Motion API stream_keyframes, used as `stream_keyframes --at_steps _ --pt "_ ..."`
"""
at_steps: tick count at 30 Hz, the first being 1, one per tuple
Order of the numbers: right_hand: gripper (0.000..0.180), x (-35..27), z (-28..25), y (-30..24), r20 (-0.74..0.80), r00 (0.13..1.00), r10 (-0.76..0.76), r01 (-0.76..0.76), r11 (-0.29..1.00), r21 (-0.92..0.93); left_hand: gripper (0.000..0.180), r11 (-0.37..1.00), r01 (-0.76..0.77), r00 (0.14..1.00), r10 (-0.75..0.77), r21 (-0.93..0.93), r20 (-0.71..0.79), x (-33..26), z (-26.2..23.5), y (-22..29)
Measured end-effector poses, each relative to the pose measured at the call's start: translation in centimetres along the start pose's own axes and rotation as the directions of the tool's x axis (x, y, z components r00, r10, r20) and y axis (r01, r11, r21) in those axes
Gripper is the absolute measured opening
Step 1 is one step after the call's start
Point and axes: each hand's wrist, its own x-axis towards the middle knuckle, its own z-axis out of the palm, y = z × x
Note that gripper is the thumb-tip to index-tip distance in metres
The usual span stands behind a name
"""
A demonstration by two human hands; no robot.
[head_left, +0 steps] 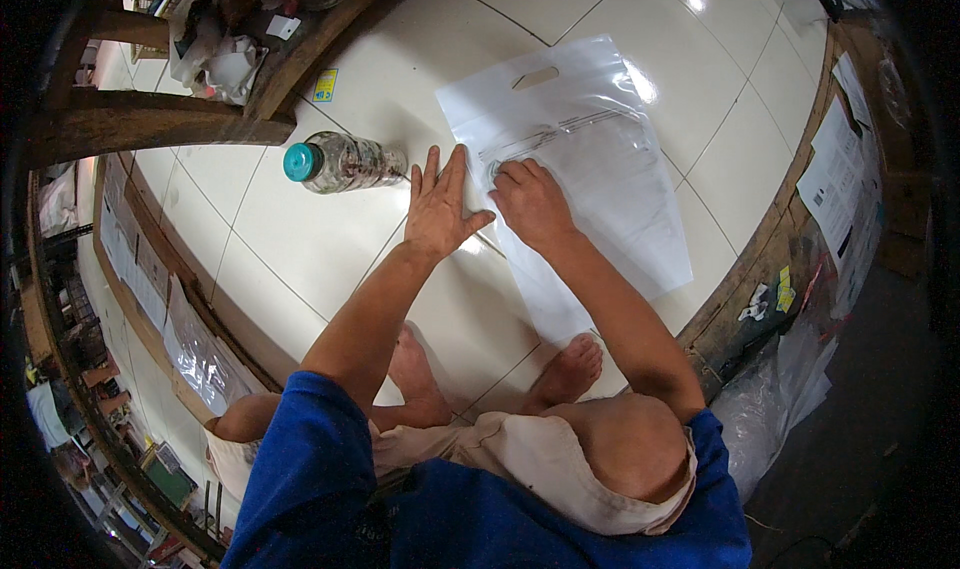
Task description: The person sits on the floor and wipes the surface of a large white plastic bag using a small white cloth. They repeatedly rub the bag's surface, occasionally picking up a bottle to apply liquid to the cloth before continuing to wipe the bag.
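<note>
edging white bag point(620, 179) and open tiles point(290, 259), left hand point(438, 207) splays empty; right hand point(532, 205) curls inward, grip unclear

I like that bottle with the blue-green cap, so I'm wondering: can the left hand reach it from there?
Probably yes: the left hand looks empty, it is close beside the bottle, and nothing seems to stand between them.

The curled right hand point(534, 205) touches a white plastic bag point(615, 184); the left hand point(437, 212) spreads near a bottle point(352, 162).
</note>
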Motion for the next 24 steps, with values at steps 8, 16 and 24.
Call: stream_keyframes --at_steps 8,16,24 --pt "0.021 0.6 1.2 -0.4 -0.001 0.998 -0.066 0.066 0.997 0.049 0.11 1.0 0.017 1.0 -0.017 0.004 0.016 0.0 -0.5 0.4" --pt "0.016 0.8 2.6 8.3 -0.299 0.946 0.129 -0.168 0.98 -0.109 0.11 1.0 0.002 0.999 -0.002 0.018 0.032 0.5 -0.5 0.9" --pt "0.017 2.2 2.5 2.8 -0.071 0.994 0.082 -0.077 0.995 0.061 0.108 0.998 0.036 0.999 -0.037 0.046 0.029 -0.1 -0.2 0.3"
